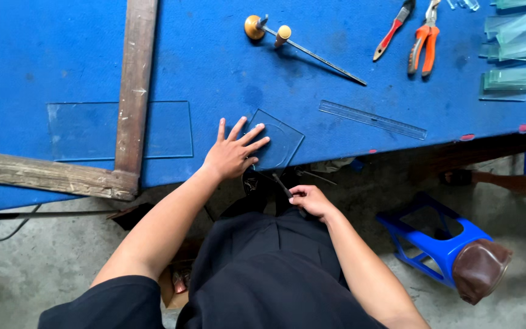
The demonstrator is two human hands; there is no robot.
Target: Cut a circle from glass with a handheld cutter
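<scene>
Head view, looking straight down: the left hand [232,153] is laid flat, fingers spread wide, on a small square pane of clear glass [277,141] with a curved score line on it. The pane is set at the near edge of the blue felt-covered worktable [44,55], turned cornerwise, one corner poking past the edge. The right hand [310,201] is held below the table edge, fingers curled tight around a thin dark-handled tool [282,185] — the tip is pointed up toward the pane's overhanging corner; contact cannot be told.

A larger rectangular sheet of clear glass [86,131] is seen to the left, partly covered by a worn wooden T-square [132,91]. A clear plastic ruler [372,119] is laid just right of the small pane. Farther back a brass-knobbed circle cutter on a metal rod [299,45] is placed, with red-handled pliers [392,27] and orange-handled pliers [424,42] beside it. Stacked strips of greenish glass [515,55] are piled at the far right corner.

On the concrete floor a blue plastic stool with a brown cushion [452,250] is tipped on its side — another person's foot [518,183] is seen near it.
</scene>
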